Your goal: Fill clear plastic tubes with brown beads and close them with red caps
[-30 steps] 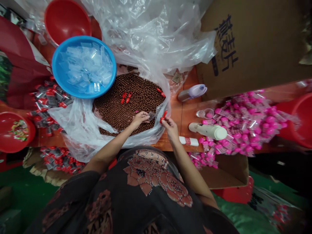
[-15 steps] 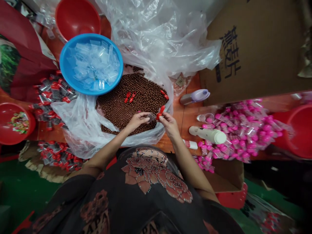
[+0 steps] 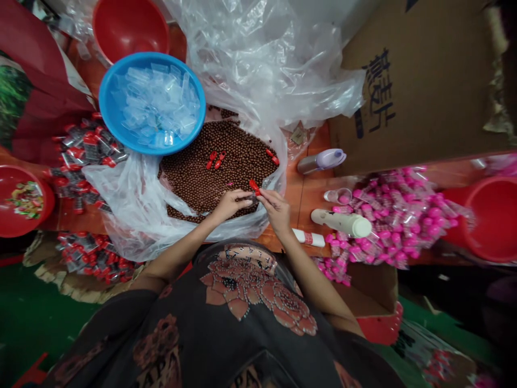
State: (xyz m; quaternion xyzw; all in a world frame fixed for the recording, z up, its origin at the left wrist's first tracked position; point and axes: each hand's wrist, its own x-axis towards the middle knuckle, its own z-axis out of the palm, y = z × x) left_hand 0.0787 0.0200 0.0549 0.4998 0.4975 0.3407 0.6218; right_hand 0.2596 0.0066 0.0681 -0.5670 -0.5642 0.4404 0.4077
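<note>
Delicately, the hands (image 3: 277,210) pinch a small, darkish container (image 3: 253,199) and a bright red, elongated cap (image 3: 253,186).

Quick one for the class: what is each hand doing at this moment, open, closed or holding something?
Left hand: closed, pinching a small clear container.
Right hand: closed, fingertips gripping a red plastic piece.

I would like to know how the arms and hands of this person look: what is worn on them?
Both the left hand and the right hand are bare, with no gloves; no watch or bracelet shows at either wrist. The forearms are bare too. The dark shirt has short sleeves, and its front carries reddish flower prints with small pale dots.
</note>
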